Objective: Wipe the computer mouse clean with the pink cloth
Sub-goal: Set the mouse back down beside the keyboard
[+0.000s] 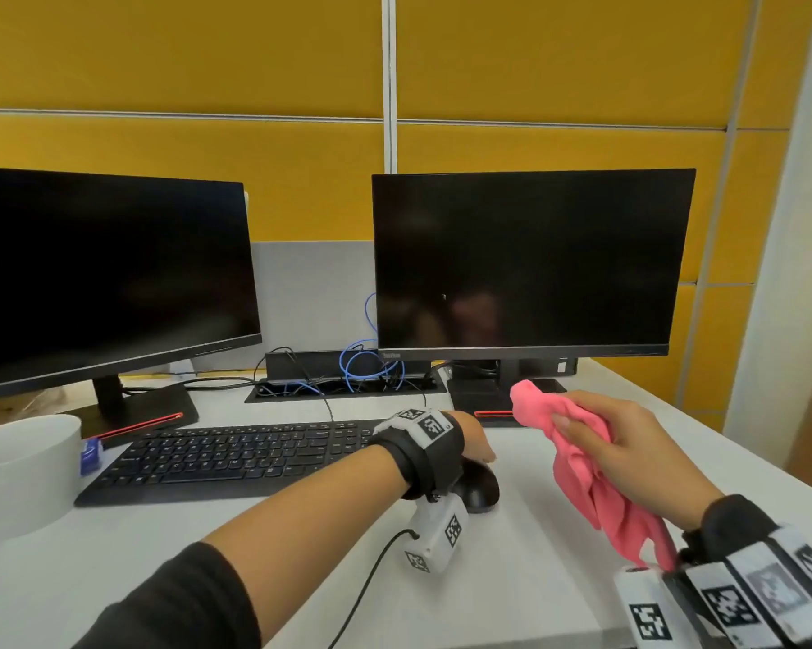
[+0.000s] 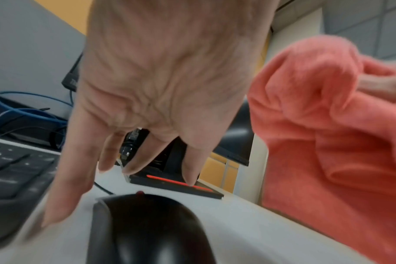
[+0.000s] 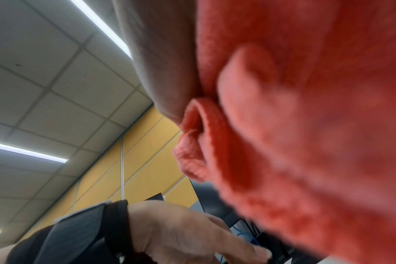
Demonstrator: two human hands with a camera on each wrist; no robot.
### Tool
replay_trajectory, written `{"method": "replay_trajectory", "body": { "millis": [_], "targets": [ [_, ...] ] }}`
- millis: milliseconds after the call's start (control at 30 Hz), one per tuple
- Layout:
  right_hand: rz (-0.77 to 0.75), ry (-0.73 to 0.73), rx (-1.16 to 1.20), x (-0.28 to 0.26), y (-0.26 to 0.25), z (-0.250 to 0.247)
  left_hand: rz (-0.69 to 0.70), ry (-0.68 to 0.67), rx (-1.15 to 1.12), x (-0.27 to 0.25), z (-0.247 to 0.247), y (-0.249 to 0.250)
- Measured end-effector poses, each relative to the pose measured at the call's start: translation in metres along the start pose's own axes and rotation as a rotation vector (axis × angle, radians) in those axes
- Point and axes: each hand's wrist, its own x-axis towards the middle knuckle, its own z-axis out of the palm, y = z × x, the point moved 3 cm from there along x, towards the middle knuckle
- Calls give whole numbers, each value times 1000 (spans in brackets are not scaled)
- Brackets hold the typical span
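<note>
A person sits at a white desk (image 1: 512, 578) facing two dark monitors. The left hand (image 2: 161, 85) hovers just above a black computer mouse (image 2: 145, 230), fingers straight and spread, pointing down, holding nothing; whether any fingertip touches the mouse cannot be told. The mouse lies on the desk just right of a black keyboard (image 1: 235, 456), with bare desk surface in front of it and to its right, up to the desk's right edge. The right hand (image 1: 629, 442) is raised above that open stretch, fingers and thumb curled round a bunched pink cloth (image 1: 582, 466) that hangs down toward the wrist, well clear of the mouse. At the desk's left edge stands a white round container (image 1: 25, 466); its inside is hidden. A recessed cable tray (image 1: 343, 391) behind the keyboard holds blue and black cables.
</note>
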Motion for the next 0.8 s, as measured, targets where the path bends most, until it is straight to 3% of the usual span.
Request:
{"method": "replay_trajectory", "body": {
  "millis": [100, 267, 367, 433, 567, 667, 733, 800],
  "targets": [
    [2, -42, -9, -2, -7, 8, 2, 12, -176, -11, -7, -14],
    [-13, -133, 88, -9, -25, 27, -98, -125, -537, -26, -10, -63],
    [18, -388, 214, -21, -41, 60, -47, -22, -607, -41, -21, -95],
    [-10, -467, 136, -22, -49, 82, -18, 48, -533, -52, -28, -117],
    [-21, -461, -54, 0, -77, 99, -108, 198, -471, -67, -32, -164],
    [-56, -353, -88, 37, -104, 100, -166, 361, -495, -74, -31, -199],
    [-99, -295, -53, 63, -123, 108, -204, 352, -453, -82, -29, -215],
    [-147, -285, -73, 85, -139, 131, -256, 253, -331, -91, -23, -225]
  ]
}}
